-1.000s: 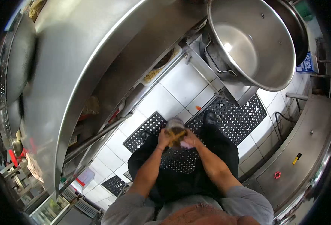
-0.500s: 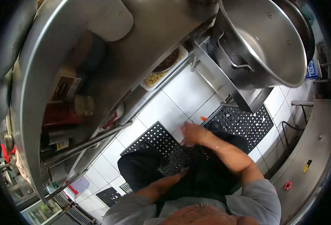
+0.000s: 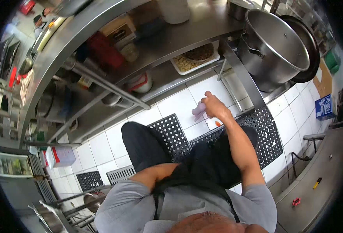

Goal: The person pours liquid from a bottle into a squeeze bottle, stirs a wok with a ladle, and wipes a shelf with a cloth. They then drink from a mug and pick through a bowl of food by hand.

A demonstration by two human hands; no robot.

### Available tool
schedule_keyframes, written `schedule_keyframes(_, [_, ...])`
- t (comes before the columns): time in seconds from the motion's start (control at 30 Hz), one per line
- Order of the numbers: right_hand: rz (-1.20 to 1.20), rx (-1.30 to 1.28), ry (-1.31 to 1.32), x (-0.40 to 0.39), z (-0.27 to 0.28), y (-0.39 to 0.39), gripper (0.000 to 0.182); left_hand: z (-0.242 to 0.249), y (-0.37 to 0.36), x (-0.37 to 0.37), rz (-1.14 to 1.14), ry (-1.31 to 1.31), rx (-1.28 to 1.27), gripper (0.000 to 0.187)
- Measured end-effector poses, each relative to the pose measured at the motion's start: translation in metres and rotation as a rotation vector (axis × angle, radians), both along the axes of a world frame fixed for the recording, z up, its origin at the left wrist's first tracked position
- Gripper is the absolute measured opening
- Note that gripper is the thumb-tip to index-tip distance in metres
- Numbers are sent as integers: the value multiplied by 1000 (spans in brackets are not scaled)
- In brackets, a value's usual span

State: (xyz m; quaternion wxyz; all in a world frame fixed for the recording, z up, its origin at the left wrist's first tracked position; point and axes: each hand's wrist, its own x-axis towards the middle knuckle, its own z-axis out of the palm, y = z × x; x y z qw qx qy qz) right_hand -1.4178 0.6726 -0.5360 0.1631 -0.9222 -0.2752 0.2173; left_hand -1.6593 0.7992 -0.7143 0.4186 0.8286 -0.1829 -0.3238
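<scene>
My right hand [image 3: 215, 107] reaches down and forward over the white tiled floor [image 3: 175, 101], its fingers closed around a crumpled, pale purple cloth [image 3: 198, 111]. The cloth hangs from the fingers on their left side. Just below the hand, a small orange scrap [image 3: 217, 123] lies at the edge of a black perforated rubber mat [image 3: 270, 134]. My left forearm [image 3: 161, 171] runs in across my lap, and the hand at its end is hidden by the dark apron [image 3: 198, 174] and my bent legs.
A large steel pot [image 3: 253, 58] stands on a low metal stand at the right. Ahead, a steel shelf [image 3: 171, 83] carries a white tray [image 3: 195, 70] of pale cut pieces. A metal counter [image 3: 311, 167] at right holds a yellow cutter [image 3: 317, 183]. People [image 3: 39, 23] are far off, top left.
The view has tipped up and back. My right hand has moved forward, and the cloth now shows plainly in it. My left hand, partly visible before, is now hidden.
</scene>
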Motion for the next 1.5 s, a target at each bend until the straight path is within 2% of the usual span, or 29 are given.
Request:
schedule_keyframes(0.07, [-28,-18,-38,-4,-10,0,40,20,4,6,39,-95,-5,37])
schedule_keyframes(0.2, [3,-36,-157,-7,-23,-9,39,65,32,19,122,-289,-7,38])
schedule_keyframes(0.23, [12,43,-228,-10,-25,-14,42,77,42,21,148,-335,-1,38])
schedule_keyframes(0.27, [-36,98,-188,-6,-31,-20,40,88,57,24,173,-383,10,38])
schedule_keyframes(0.4, [-18,226,-342,-10,14,-35,39,135,121,38,246,-517,100,40])
schedule_keyframes(0.43, [-53,340,-313,-11,28,-34,36,146,138,42,244,-522,152,39])
schedule_keyframes(0.47, [-42,272,-389,-13,46,-31,35,155,151,46,288,-561,169,36])
schedule_keyframes(0.53, [-89,381,-401,-20,70,-26,34,173,170,54,418,-666,162,31])
schedule_keyframes(0.63, [-123,447,-390,-10,56,-20,33,217,167,59,661,-607,92,25])
schedule_keyframes(0.67, [-145,461,-348,-3,44,-18,34,231,163,57,727,-553,82,26])
schedule_keyframes(0.73, [-113,428,-431,21,-3,-14,37,246,159,54,806,-545,90,26])
schedule_keyframes(0.77, [-145,384,-323,16,6,-12,39,237,163,56,834,-587,19,26])
schedule_keyframes(0.8, [-178,340,-212,9,19,-7,40,234,167,54,857,-523,-23,26])
schedule_keyframes(0.87, [-224,411,-224,21,16,-9,40,226,172,49,937,-470,-93,26])
schedule_keyframes(0.93, [-191,495,-219,22,60,-12,40,216,180,47,995,-381,-131,26])
schedule_keyframes(1.0, [-223,596,-385,37,89,-16,41,200,197,58,994,-340,-113,26])
schedule_keyframes(1.03, [-216,740,-436,58,94,-20,40,190,209,69,963,-346,-72,25])
schedule_keyframes(1.07, [-322,808,-495,57,122,-17,36,179,220,82,932,-354,-31,25])
schedule_keyframes(1.13, [-438,848,-779,102,136,-17,35,178,230,113,792,-386,74,27])
schedule_keyframes(1.17, [-472,841,-1029,123,143,-15,35,173,232,130,767,-356,76,28])
schedule_keyframes(1.23, [-542,792,-1149,161,154,-11,31,150,234,162,707,-398,93,30])
schedule_keyframes(1.27, [-589,765,-1196,185,152,-7,30,163,225,168,647,-365,167,35])
schedule_keyframes(1.3, [-621,708,-1215,210,140,-2,29,166,217,169,606,-389,169,39])
schedule_keyframes(1.33, [-642,627,-1041,234,125,1,28,166,212,166,571,-407,174,43])
schedule_keyframes(1.4, [-463,466,-773,312,62,-4,33,170,211,167,460,-260,92,46])
schedule_keyframes(1.43, [-265,16,-1085,354,28,-4,29,178,209,167,446,-180,135,46])
schedule_keyframes(1.5, [-213,-118,-1148,347,48,16,34,183,207,163,484,-258,195,46])
